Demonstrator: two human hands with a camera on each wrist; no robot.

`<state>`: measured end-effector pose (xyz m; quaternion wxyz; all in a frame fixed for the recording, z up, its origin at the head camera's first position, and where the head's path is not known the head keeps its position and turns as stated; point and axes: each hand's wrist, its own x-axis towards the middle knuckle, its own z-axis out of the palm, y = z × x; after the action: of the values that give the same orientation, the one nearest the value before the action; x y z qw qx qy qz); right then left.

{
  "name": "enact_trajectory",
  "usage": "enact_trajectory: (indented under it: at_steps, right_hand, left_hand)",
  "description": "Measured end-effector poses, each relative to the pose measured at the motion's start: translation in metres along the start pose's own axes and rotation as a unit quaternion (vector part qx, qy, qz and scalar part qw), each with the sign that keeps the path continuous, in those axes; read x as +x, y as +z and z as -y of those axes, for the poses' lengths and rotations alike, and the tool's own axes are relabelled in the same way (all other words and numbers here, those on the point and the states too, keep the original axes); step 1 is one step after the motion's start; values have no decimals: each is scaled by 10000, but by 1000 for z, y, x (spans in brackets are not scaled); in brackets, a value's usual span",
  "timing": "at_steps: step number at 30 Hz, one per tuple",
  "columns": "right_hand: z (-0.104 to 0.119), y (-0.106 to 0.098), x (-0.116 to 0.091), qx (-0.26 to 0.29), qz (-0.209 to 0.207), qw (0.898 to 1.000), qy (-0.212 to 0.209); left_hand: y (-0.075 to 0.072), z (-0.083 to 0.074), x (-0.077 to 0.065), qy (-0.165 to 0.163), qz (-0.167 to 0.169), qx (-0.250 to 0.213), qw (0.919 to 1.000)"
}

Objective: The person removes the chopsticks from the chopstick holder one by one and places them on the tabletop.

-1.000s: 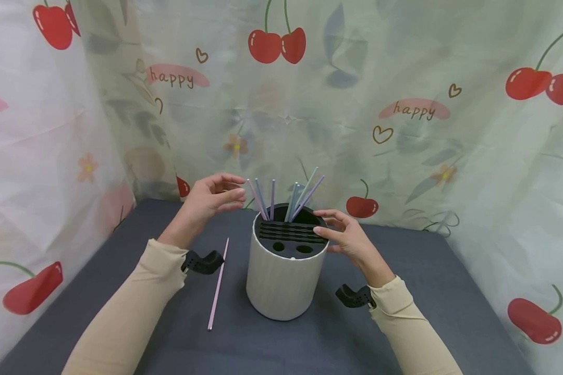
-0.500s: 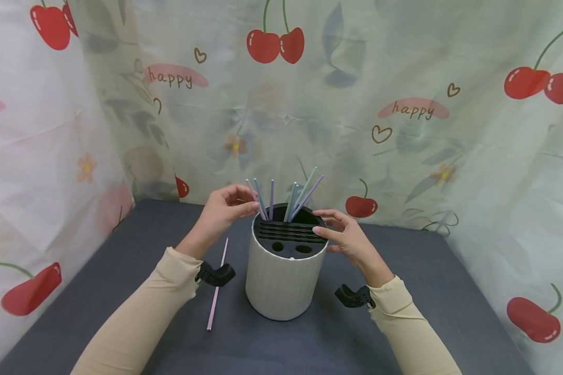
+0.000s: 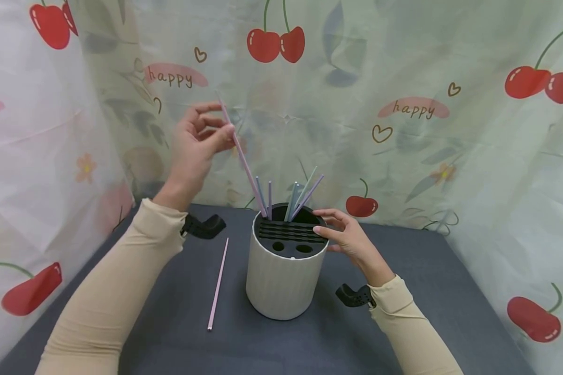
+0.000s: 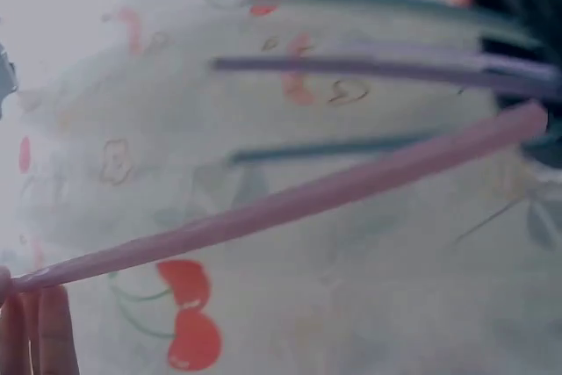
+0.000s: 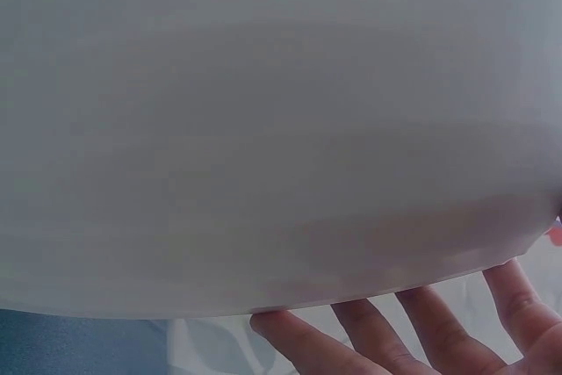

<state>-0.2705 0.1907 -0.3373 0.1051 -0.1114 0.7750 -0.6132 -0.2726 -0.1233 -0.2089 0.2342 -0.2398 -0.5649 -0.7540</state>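
My left hand [image 3: 194,146], raised to the upper left of the white cylindrical utensil holder [image 3: 283,286], pinches a long pink straw [image 3: 246,166] near its top between thumb and fingers. That straw slants down, its lower end right at the holder's black rear opening. Several blue, green and purple straws [image 3: 308,191] stand in this opening. At the holder's right rim, my right hand [image 3: 349,239] holds it, the thumb over the top edge. In the right wrist view, its fingers [image 5: 378,340] touch the white wall [image 5: 263,155].
A second pink straw [image 3: 219,284] lies on the dark table cloth [image 3: 183,344], left of the holder. Slots [image 3: 291,232] and two round holes mark the holder's black top. A curtain [image 3: 281,104] with printed cherries surrounds the table at the back and sides.
My left hand reached to the holder, took hold of a pink straw standing in it, and lifted it up and to the left. My right hand stayed at the rim.
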Motion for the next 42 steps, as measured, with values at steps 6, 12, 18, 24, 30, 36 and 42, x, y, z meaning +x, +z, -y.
enact_trajectory:
  at_steps: [6, 12, 18, 24, 30, 36, 42]
  right_hand:
    - [-1, -1, -1, 17, -18, 10000, 8]
    - [-1, -1, 0, 66, -14, 10000, 7]
    - [-2, 0, 0, 89, -10, 10000, 20]
    - [-1, -1, 0, 80, 0, 10000, 8]
    - [0, -1, 0, 45, 1, 10000, 8]
    - [1, -1, 0, 62, -11, 10000, 37]
    - [1, -1, 0, 65, -12, 10000, 66]
  left_hand:
    - [-26, -18, 24, -383, -645, -448, 9962]
    - [-71, 34, 5, -1950, -626, 525, 9774]
    - [-113, 120, -43, -3189, 78, 1866, 9292]
    - [-132, 179, -84, -4023, 431, 2557, 8780]
    - [-132, 199, -104, -4456, 594, 2445, 8591]
    - [-127, 205, -110, -4552, 654, 2612, 8487]
    - [-125, 211, -108, -4608, 587, 2953, 8349]
